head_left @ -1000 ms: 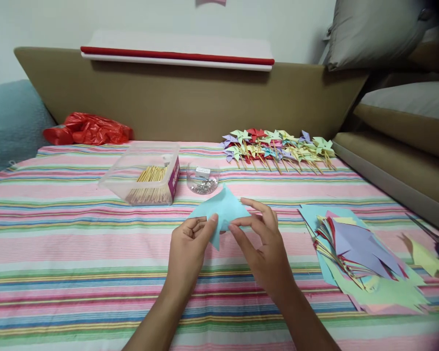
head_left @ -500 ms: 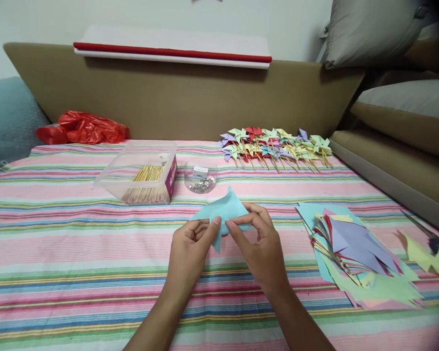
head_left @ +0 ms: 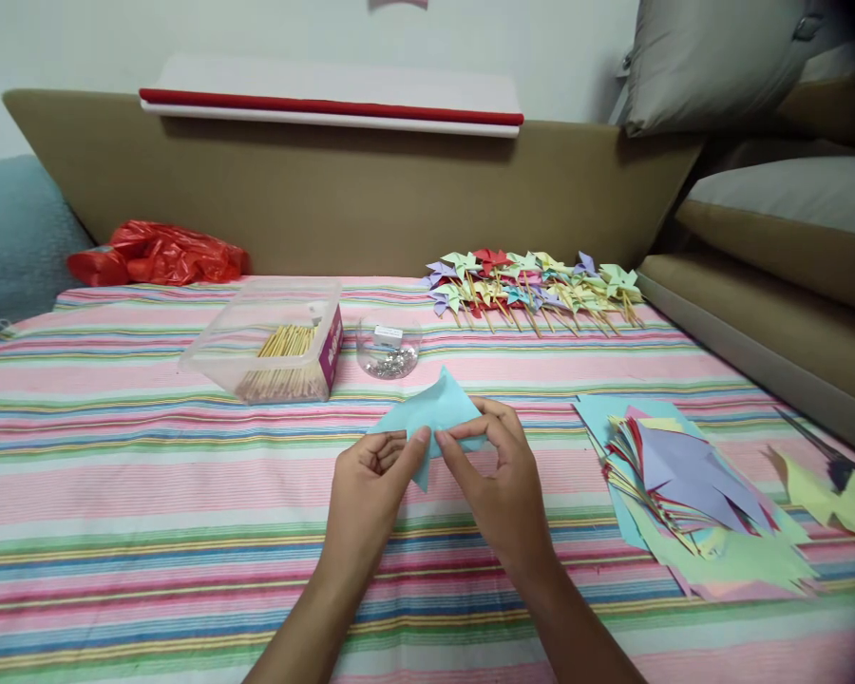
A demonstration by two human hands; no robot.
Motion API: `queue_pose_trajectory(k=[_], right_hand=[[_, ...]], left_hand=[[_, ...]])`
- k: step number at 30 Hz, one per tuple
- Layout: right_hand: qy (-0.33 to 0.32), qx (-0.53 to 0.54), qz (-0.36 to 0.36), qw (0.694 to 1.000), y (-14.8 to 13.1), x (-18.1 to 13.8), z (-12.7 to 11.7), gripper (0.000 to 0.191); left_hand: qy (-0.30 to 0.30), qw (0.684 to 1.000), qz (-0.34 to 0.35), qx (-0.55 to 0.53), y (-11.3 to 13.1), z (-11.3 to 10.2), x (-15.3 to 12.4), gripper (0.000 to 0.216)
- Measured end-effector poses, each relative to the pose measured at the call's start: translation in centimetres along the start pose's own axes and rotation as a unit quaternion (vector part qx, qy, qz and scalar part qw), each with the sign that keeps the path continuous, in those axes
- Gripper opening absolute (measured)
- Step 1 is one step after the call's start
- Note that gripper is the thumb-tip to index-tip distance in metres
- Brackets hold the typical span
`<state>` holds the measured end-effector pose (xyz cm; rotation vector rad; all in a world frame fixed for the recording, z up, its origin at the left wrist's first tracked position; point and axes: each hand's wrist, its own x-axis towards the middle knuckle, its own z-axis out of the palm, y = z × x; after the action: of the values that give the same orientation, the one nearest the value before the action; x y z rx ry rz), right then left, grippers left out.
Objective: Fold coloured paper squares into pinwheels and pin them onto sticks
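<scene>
A light blue paper pinwheel blank (head_left: 434, 407) is held up over the striped cloth, one corner pointing up and another hanging down. My left hand (head_left: 374, 480) pinches it from the left, thumb on the near face. From the right, my right hand (head_left: 495, 475) grips it between thumb and fingers, its thumb tip close to the left thumb near the middle. The fingers behind the paper are partly hidden. Just beyond the hands stands a clear round tub (head_left: 389, 349) of small metal pins, with a little white box in it.
Left of the tub is a clear plastic box (head_left: 260, 366) of wooden sticks. Finished paper pinwheels (head_left: 534, 290) lie at the back right. Cut coloured paper sheets (head_left: 705, 475) are piled at right, near yellow paper (head_left: 833, 499) and scissors (head_left: 841, 465). A red plastic bag (head_left: 163, 255) lies back left.
Both hands keep their grip on the blue paper. My right thumb has shifted slightly left, toward the left thumb. The whole view has moved a little.
</scene>
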<state>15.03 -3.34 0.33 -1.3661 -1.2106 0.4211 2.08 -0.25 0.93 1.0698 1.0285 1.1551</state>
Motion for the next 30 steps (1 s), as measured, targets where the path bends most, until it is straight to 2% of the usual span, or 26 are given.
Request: queue_pose_trajectory(k=[6, 10, 11, 14, 15, 16, 19, 21, 26, 30], right_hand=[[0.002, -0.014, -0.012, 1.000, 0.0, 0.0, 0.1, 0.009], [0.005, -0.019, -0.033, 0.999, 0.4, -0.1, 0.4, 0.008], [0.019, -0.010, -0.036, 0.999, 0.5, -0.2, 0.4, 0.013], [0.064, 0.016, -0.019, 0.998, 0.7, -0.1, 0.3, 0.058], [0.063, 0.013, -0.011, 0.998, 0.7, 0.0, 0.2, 0.066], [0.049, 0.006, -0.002, 0.999, 0.7, 0.1, -0.1, 0.063], [-0.032, 0.014, 0.036, 0.999, 0.6, 0.6, -0.9, 0.029], [-0.077, 0.045, 0.065, 0.994, 0.5, 0.8, -1.4, 0.018], [-0.148, 0.086, 0.090, 0.981, 0.5, 1.0, -1.8, 0.017], [-0.180, 0.090, 0.100, 0.974, 0.5, 1.0, -1.7, 0.016]], left_hand=[[0.003, 1.000, -0.002, 0.002, 0.3, 0.2, -0.1, 0.023], [0.002, 1.000, 0.009, 0.020, 0.1, 0.2, 0.0, 0.031], [0.001, 0.999, 0.014, 0.028, 0.0, 0.2, 0.0, 0.034], [-0.008, 0.998, 0.030, 0.059, 0.2, 0.2, 0.0, 0.043], [-0.013, 0.997, 0.035, 0.073, 0.3, 0.2, 0.0, 0.046], [-0.018, 0.995, 0.039, 0.089, 0.5, 0.1, 0.0, 0.048], [-0.047, 0.987, 0.048, 0.145, 0.8, -0.4, 0.1, 0.048], [-0.075, 0.980, 0.049, 0.179, 0.8, -0.8, 0.2, 0.046], [-0.108, 0.963, 0.044, 0.242, 0.5, -1.7, 0.7, 0.050], [-0.129, 0.951, 0.058, 0.276, 0.6, -2.1, 1.0, 0.051]])
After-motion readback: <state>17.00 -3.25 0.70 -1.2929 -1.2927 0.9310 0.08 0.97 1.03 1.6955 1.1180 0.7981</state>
